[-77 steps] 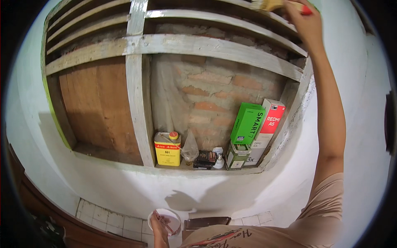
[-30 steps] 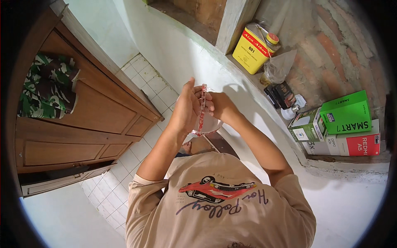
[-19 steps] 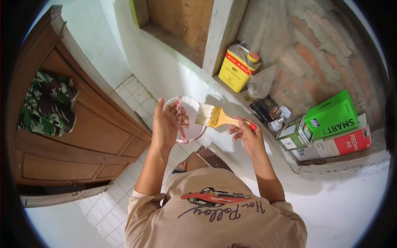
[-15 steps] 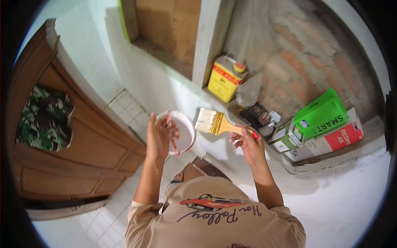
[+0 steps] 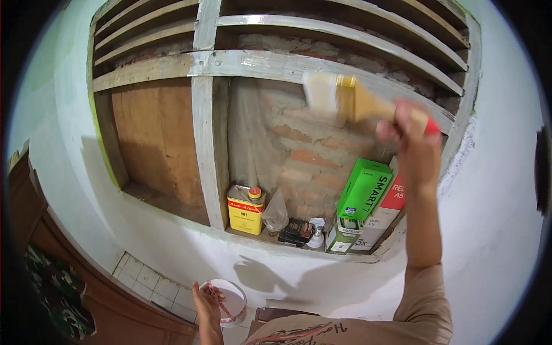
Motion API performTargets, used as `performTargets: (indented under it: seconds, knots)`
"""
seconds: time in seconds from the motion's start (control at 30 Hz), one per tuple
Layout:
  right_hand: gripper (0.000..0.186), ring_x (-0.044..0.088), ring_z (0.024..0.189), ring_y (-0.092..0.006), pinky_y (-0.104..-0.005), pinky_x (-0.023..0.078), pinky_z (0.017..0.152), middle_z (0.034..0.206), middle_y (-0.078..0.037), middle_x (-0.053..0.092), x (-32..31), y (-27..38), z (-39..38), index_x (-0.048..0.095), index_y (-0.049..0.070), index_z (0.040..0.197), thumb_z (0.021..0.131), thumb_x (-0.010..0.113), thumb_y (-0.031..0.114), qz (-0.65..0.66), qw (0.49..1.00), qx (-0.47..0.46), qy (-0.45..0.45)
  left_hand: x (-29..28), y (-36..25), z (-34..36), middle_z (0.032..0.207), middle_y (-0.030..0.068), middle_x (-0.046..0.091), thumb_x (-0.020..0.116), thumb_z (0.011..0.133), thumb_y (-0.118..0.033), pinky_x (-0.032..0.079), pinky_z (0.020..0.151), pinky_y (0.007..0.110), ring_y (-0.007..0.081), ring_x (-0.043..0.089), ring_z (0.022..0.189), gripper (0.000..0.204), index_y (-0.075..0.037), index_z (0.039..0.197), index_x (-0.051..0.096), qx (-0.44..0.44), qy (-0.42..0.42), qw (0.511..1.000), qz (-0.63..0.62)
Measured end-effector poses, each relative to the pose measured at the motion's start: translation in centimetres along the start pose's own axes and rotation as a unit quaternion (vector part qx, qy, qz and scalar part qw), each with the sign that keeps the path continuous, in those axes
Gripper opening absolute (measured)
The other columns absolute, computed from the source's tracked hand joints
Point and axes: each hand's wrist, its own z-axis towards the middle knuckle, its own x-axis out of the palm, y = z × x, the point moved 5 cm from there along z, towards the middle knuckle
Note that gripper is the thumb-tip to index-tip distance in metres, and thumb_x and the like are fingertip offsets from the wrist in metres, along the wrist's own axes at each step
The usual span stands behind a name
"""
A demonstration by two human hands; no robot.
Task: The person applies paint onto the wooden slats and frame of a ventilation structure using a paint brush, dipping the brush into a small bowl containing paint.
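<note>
My right hand (image 5: 409,129) is raised and closed round the handle of a wide paintbrush (image 5: 365,105). Its white-coated bristles point left, in front of the crossbeam of a wooden window frame (image 5: 259,63); motion blurs the brush, and I cannot tell whether it touches the wood. Low down, my left hand (image 5: 208,305) is at the side of a small white bucket (image 5: 240,296), its fingers curled over the red-and-white carrying handle. Pale paint shows inside the bucket. White paint on the crossbeam and the upright looks glossy in places.
On the ledge stand a yellow can (image 5: 246,215), a clear plastic bag (image 5: 276,215), a dark box (image 5: 296,232), a light bulb (image 5: 315,234) and a green carton (image 5: 365,187) among other boxes. Slats (image 5: 333,29) run above. A brown door (image 5: 123,302) is at lower left.
My view has tilted up to the window frame. The brush in my right hand has risen from beside the bucket to the crossbeam. My left hand still holds the bucket low.
</note>
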Motion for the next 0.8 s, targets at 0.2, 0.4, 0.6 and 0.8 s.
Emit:
performTargets:
  seconds: [0.2, 0.4, 0.6, 0.8]
  knots:
    - [0.028, 0.067, 0.073, -0.0174, -0.0282, 0.053, 0.072, 0.080, -0.010, 0.069, 2.7, 9.9, 9.5, 0.070, -0.001, 0.099, 0.085, 0.066, 0.023, -0.119, 0.973, -0.196, -0.031, -0.2, 0.6, 1.3, 0.071, 0.0104, 0.053, 0.039, 0.093, -0.057, 0.041, 0.054, 0.039, 0.0265, 0.053, 0.057, 0.060, 0.001, 0.095, 0.051, -0.017, 0.023, 1.000, -0.008]
    - [0.020, 0.062, 0.060, -0.0123, -0.0257, 0.050, 0.058, 0.070, -0.006, 0.066, 8.1, 13.9, 11.6, 0.066, -0.005, 0.083, 0.083, 0.063, 0.014, -0.276, 0.928, -0.240, -0.071, 0.0, 1.1, 3.1, 0.073, 0.0101, 0.054, 0.037, 0.095, -0.055, 0.041, 0.053, 0.039, 0.0256, 0.052, 0.056, 0.056, 0.000, 0.095, 0.051, -0.031, 0.024, 0.999, 0.020]
    - [0.019, 0.061, 0.057, -0.0122, -0.0269, 0.048, 0.055, 0.063, -0.007, 0.065, 7.9, 13.6, 13.7, 0.067, -0.003, 0.072, 0.078, 0.065, 0.015, -0.350, 0.883, -0.310, -0.036, -0.4, 1.6, 5.0, 0.076, 0.0106, 0.055, 0.039, 0.096, -0.053, 0.043, 0.054, 0.039, 0.0245, 0.053, 0.057, 0.052, -0.003, 0.094, 0.051, -0.044, 0.056, 0.997, 0.012]
    - [0.019, 0.061, 0.057, -0.0118, -0.0270, 0.047, 0.054, 0.062, -0.006, 0.065, 5.5, 14.3, 12.9, 0.067, -0.002, 0.070, 0.078, 0.065, 0.015, -0.453, 0.847, -0.264, -0.088, -0.7, 2.0, 5.2, 0.079, 0.0101, 0.054, 0.041, 0.094, -0.056, 0.043, 0.055, 0.038, 0.0238, 0.053, 0.060, 0.054, -0.003, 0.096, 0.050, -0.055, 0.068, 0.996, 0.033]
